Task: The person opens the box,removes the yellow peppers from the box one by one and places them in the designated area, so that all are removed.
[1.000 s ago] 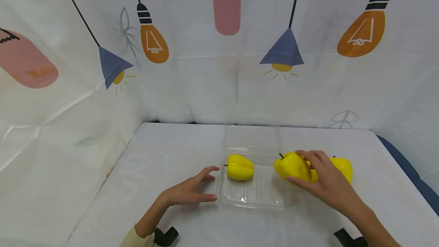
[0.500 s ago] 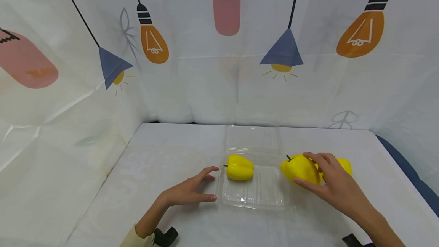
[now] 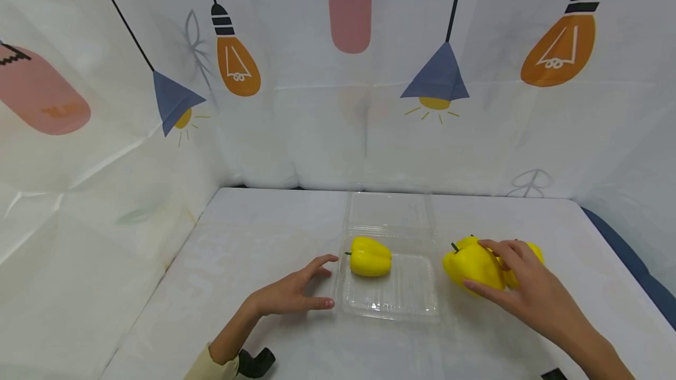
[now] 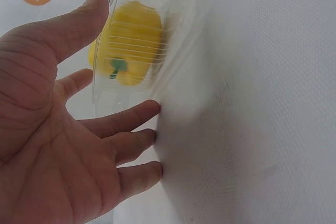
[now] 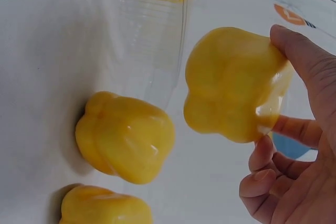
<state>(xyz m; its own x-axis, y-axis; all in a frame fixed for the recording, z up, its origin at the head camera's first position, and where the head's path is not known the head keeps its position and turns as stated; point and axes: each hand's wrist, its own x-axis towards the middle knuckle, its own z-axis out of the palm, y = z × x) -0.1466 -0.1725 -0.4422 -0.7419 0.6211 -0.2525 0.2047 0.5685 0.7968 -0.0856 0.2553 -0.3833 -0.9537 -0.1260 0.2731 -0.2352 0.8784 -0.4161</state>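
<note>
My right hand [image 3: 536, 289] pinches a yellow bell pepper [image 3: 474, 268] between thumb and fingers, raised off the table with its green stem up and to the left. In the right wrist view, that bell pepper [image 5: 233, 85] hangs apart from two others, a nearer pepper [image 5: 126, 137] and a lower pepper [image 5: 107, 208], both resting on the table. My left hand [image 3: 296, 293] lies beside the left wall of a clear plastic clamshell box [image 3: 406, 301], fingers spread and holding nothing. Another yellow bell pepper [image 3: 369, 257] lies on its side in the box's left half.
The box's transparent lid [image 3: 389, 211] is folded back flat toward the rear of the white table [image 3: 264, 221]. A patterned white curtain [image 3: 306, 133] hangs behind the table. Dark blue fabric [image 3: 628, 257] shows past its right edge.
My right hand has shifted to the right with the bell pepper, farther from the box and nearer the other peppers. The left hand and the box have stayed put.
</note>
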